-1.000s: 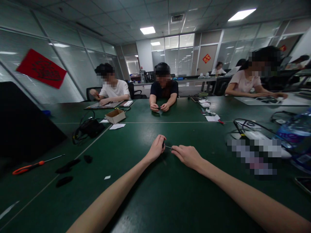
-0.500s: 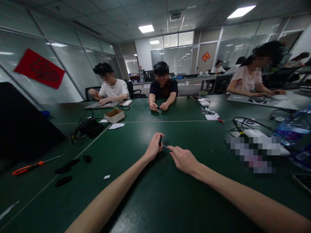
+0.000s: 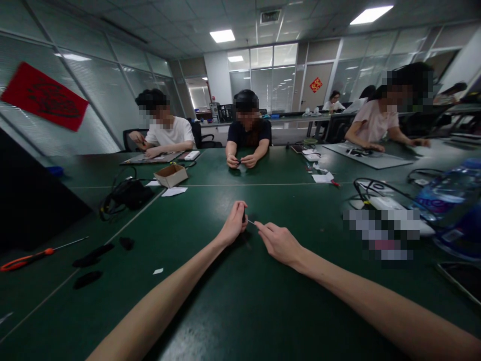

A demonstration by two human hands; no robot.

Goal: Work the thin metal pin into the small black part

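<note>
Left hand (image 3: 235, 225) curled almost shut around a small dark object (image 3: 244, 215), only the top of it showing above the fingers. Right hand (image 3: 278, 244) nearly closed as well, thumb and forefinger pinched on a thin metal pin (image 3: 251, 222), its tip just beside the dark object. Both forearms stretched out over a dark green table (image 3: 210, 306), with a pale seam (image 3: 233, 184) across it beyond the hands.

To the left on the green top, a screwdriver (image 3: 37, 259) with an orange handle, three black scraps (image 3: 92, 255), and a tiny white paper bit (image 3: 158, 271). Farther on, a cardboard box (image 3: 171, 176), a black cable bundle (image 3: 126, 195), and a paper slip (image 3: 174, 191). To the right, a tangled cable (image 3: 376, 188), a plastic water bottle (image 3: 443, 193), a pixelated patch (image 3: 381, 233), and a phone (image 3: 460, 278).

Around the table, three seated co-workers (image 3: 248, 133), each with hands at the tabletop. Overhead, ceiling lights (image 3: 222, 35). Along the sides, glass partitions (image 3: 270, 75), a red banner (image 3: 43, 96), and a red diamond sign (image 3: 316, 84).
</note>
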